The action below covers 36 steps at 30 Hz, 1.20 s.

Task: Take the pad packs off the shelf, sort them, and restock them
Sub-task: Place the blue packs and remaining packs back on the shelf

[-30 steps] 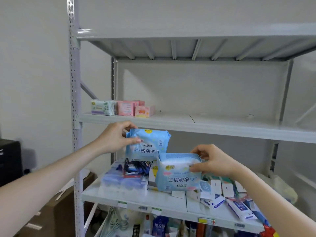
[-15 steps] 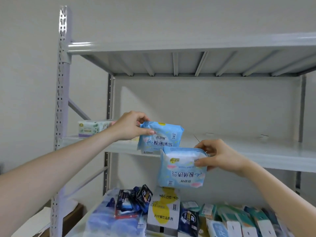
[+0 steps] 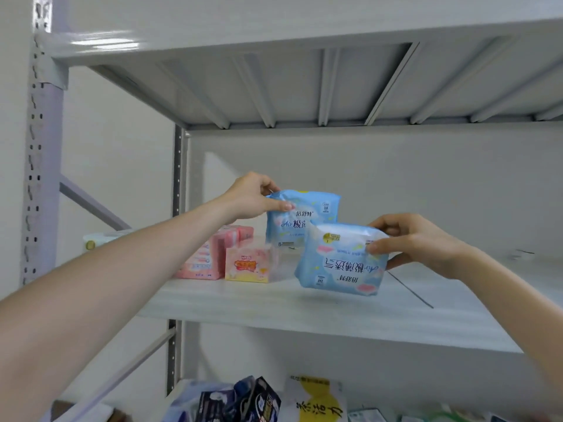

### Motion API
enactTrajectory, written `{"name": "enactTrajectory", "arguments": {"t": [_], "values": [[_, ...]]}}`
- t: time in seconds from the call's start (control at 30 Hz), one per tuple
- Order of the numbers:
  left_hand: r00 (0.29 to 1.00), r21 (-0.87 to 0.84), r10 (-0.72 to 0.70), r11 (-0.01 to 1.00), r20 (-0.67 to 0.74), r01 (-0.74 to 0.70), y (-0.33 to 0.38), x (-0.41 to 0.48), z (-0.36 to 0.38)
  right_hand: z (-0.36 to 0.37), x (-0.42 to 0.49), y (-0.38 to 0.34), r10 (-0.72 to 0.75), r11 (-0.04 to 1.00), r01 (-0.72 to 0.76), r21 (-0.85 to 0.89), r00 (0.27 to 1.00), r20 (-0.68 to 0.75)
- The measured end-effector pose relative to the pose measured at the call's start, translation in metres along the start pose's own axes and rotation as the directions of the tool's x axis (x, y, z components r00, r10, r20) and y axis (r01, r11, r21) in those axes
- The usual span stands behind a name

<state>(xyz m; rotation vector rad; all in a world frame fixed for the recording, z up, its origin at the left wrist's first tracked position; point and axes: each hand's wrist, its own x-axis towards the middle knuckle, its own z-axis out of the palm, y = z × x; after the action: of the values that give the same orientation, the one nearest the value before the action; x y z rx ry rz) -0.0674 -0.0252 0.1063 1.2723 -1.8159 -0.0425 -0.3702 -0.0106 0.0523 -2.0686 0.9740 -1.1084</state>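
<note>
Now both blue pad packs have come up from the cluttered lower shelf (image 3: 182, 391) to the level of the middle shelf (image 3: 304, 303), where a second ago they were held low over the jumble of goods. The left hand (image 3: 249, 197) pinches the top corner of the rear blue pack (image 3: 307, 213) between thumb and curled fingers, the pack upright with its print the right way up and its foot at or just above the shelf board; whether it has touched down cannot be told. The right hand (image 3: 417, 242) grips the front blue pack (image 3: 341, 263) at its upper right edge, thumb on the face and fingers behind, the pack upside down and tilted, clear of the board. Judged from this, sorting is done for this pair and restocking is in hand, the two matching packs bound for a spot just right of the pink packs (image 3: 210, 257) and the small peach pack (image 3: 249, 264) that stand on the board near the left post. The blue packs are soft, glossy film pillows with crimped seams, plump and yielding under the fingers, and likely to slump unless leaned on a neighbour. The pink packs are squarer and stand more firmly. The shelf itself is smooth grey-white painted metal, ribbed beneath, with a seam line across the board.
</note>
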Motion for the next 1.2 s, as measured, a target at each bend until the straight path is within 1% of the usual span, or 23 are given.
{"name": "enactTrajectory", "arguments": {"t": [0.13,0.33,0.47,0.6,0.77,0.93,1.07,1.2], "values": [[1.000,0.005,0.004,1.000,0.026,-0.004,-0.034,0.051,0.013,-0.004,0.044,0.015,0.026,0.998,-0.028,-0.051,0.999,-0.040],[0.990,-0.029,0.001,1.000,0.142,0.003,-0.073,0.116,0.049,-0.019,0.095,0.039,0.107,0.982,-0.115,-0.148,0.992,-0.066],[0.981,-0.058,-0.013,0.998,0.196,0.024,-0.091,0.149,0.070,-0.027,0.129,0.052,0.154,0.964,-0.163,-0.209,0.986,-0.063],[0.972,-0.009,-0.048,0.999,0.232,0.051,-0.110,0.175,0.087,-0.032,0.161,0.062,0.200,0.938,-0.201,-0.281,0.979,-0.032],[0.945,0.053,-0.102,0.995,0.310,0.090,-0.132,0.190,0.102,-0.032,0.192,0.080,0.245,0.922,-0.229,-0.313,0.969,0.014],[0.917,0.100,-0.122,0.991,0.381,0.090,-0.143,0.190,0.114,-0.033,0.206,0.096,0.298,0.911,-0.255,-0.325,0.950,0.090],[0.894,0.137,-0.147,0.986,0.424,0.097,-0.144,0.190,0.119,-0.034,0.209,0.104,0.319,0.907,-0.272,-0.321,0.942,0.102],[0.870,0.197,-0.160,0.978,0.467,0.074,-0.144,0.189,0.117,-0.034,0.210,0.108,0.319,0.914,-0.273,-0.300,0.941,0.117]]}}
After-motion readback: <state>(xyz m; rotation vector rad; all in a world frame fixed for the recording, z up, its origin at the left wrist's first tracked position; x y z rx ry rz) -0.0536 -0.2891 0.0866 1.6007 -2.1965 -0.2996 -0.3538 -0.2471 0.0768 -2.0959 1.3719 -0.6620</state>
